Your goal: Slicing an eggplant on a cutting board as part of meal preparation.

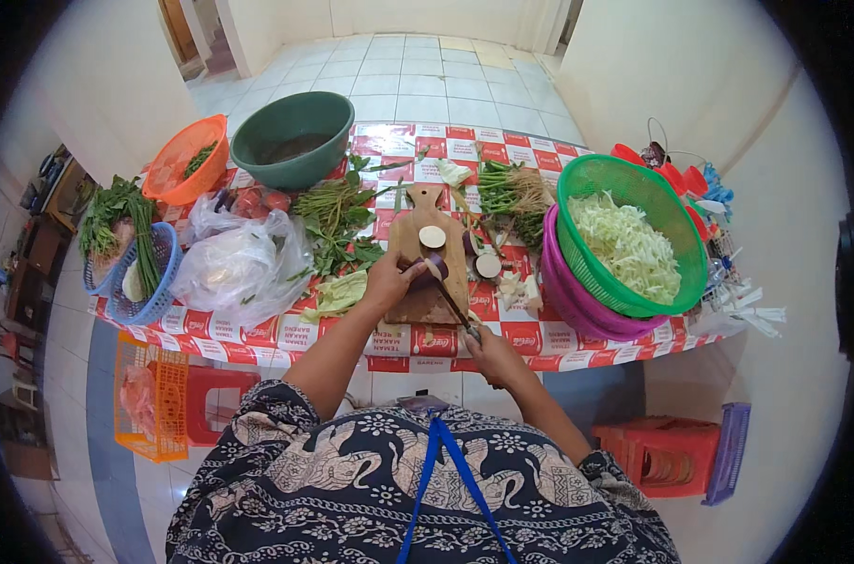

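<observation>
On a wooden cutting board (427,305), my left hand (392,283) grips a purple eggplant piece (427,277). In my right hand (495,357) is a knife (456,308), its handle in my fingers and its blade angled up and left to the eggplant's cut side. Whether the blade is inside the flesh I cannot tell. Just beyond my left hand lies another eggplant piece (432,237) with its pale cut face up. By the board's right edge, a cut eggplant chunk (487,266) shows a white face, and a purple piece (471,243) is beside it.
To the right, a green basket (581,282) of shredded cabbage (628,247) rests on a magenta basket (575,310). Leafy greens (335,218) and a plastic bag (240,264) lie left. A green basin (293,169), orange basket (162,166) and blue basket (162,282) stand farther out.
</observation>
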Demonstrator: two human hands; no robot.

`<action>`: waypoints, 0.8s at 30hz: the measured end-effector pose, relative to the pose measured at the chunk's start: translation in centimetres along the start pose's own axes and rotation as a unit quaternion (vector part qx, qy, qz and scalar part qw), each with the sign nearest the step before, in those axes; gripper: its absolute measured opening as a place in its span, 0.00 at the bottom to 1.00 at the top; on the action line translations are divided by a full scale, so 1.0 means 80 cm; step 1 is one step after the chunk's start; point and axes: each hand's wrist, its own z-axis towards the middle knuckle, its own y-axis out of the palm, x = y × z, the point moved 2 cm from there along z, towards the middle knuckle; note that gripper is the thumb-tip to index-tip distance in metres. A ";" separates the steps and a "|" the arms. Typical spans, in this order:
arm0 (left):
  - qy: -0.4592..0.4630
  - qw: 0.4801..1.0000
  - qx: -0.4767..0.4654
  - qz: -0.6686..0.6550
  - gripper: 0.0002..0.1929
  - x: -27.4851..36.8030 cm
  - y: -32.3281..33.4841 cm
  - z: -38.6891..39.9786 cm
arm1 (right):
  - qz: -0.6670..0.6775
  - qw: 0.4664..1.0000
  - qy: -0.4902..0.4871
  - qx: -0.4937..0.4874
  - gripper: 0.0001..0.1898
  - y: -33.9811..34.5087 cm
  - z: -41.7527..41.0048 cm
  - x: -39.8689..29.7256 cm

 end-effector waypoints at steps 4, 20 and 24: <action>0.040 0.997 -0.035 -0.056 0.16 0.005 0.000 -0.018 | 0.061 0.998 0.023 0.025 0.20 0.005 0.009 0.027; -0.018 0.993 -0.058 -0.101 0.16 -0.019 -0.002 -0.006 | -0.110 0.985 -0.049 0.123 0.19 0.023 -0.001 -0.035; -0.016 0.996 -0.051 -0.073 0.18 -0.011 -0.006 -0.008 | -0.120 0.984 -0.044 0.125 0.19 0.023 0.002 -0.033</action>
